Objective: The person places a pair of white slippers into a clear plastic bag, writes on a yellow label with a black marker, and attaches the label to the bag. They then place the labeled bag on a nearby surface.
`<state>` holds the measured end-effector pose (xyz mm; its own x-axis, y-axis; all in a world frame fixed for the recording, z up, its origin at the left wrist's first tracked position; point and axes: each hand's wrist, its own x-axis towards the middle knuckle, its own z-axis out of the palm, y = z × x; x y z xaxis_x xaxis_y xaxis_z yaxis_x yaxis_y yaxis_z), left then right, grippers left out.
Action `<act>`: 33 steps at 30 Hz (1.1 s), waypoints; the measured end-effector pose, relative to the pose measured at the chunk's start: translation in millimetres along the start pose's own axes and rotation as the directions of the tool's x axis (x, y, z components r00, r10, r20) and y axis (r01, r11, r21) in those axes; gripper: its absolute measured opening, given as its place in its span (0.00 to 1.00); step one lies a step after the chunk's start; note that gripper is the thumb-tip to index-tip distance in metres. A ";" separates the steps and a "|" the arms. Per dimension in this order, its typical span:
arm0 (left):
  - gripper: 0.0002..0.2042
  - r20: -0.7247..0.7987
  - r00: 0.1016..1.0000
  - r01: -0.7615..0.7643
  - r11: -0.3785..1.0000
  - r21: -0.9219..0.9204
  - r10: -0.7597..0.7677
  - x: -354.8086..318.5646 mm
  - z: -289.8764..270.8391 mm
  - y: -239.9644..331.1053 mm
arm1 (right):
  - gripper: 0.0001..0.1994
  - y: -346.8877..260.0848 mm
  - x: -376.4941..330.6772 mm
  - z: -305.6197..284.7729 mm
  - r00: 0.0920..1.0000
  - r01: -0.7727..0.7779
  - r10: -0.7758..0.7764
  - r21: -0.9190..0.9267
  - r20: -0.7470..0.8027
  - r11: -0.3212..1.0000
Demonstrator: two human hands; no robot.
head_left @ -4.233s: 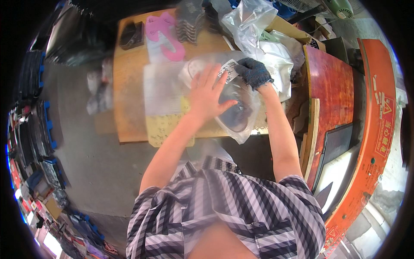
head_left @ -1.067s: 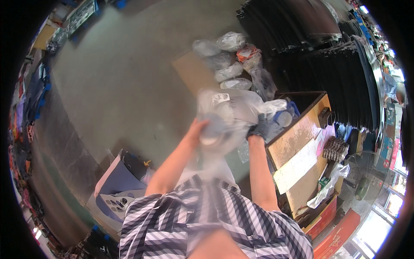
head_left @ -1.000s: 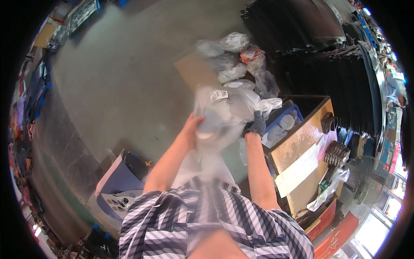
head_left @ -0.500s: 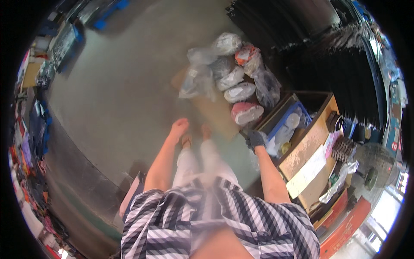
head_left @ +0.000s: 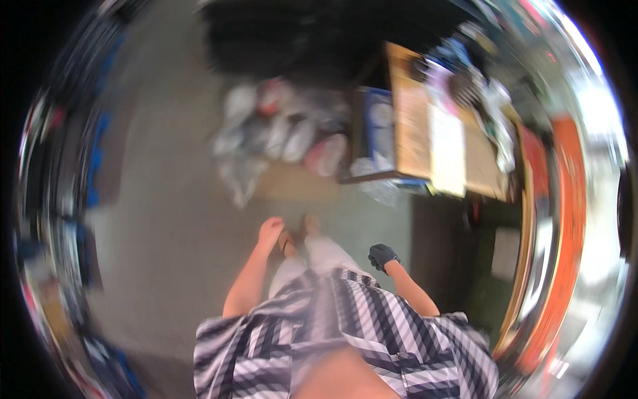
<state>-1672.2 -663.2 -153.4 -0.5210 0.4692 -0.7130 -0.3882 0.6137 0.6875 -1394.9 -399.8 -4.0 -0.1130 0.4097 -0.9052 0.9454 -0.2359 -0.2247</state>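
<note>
Heavy blur across the whole view, so details come soft. Both hands hang low at the person's sides and hold nothing. The bare left hand is curled loosely, fingers drawn together toward the palm, beside the left thigh. The right hand, in a dark glove, also looks closed in on itself, though the blur makes it impossible to tell exactly how its fingers sit. Ahead of the feet, well apart from both hands, lies the pile of clear plastic bags on the grey floor. The heap runs crosswise, its long axis left to right in the view, from pale bags on the left to a pinkish bag at its right end; which way any single bag points cannot be made out. A flat brown cardboard sheet sits under the near edge of the pile. Just right of the heap stands a wooden table with a pale sheet of paper on top
</note>
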 end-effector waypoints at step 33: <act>0.11 0.628 0.776 0.462 0.728 -0.506 -0.056 120.6 535.8 562.1 | 0.10 164.9 45.3 -595.7 0.721 0.448 0.245 0.706 -0.649 0.549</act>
<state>-1545.9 78.6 73.3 0.0950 0.7284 -0.6785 -0.9083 0.3424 0.2405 -1062.1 104.8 132.7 0.3485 0.8089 -0.4735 0.2528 -0.5676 -0.7835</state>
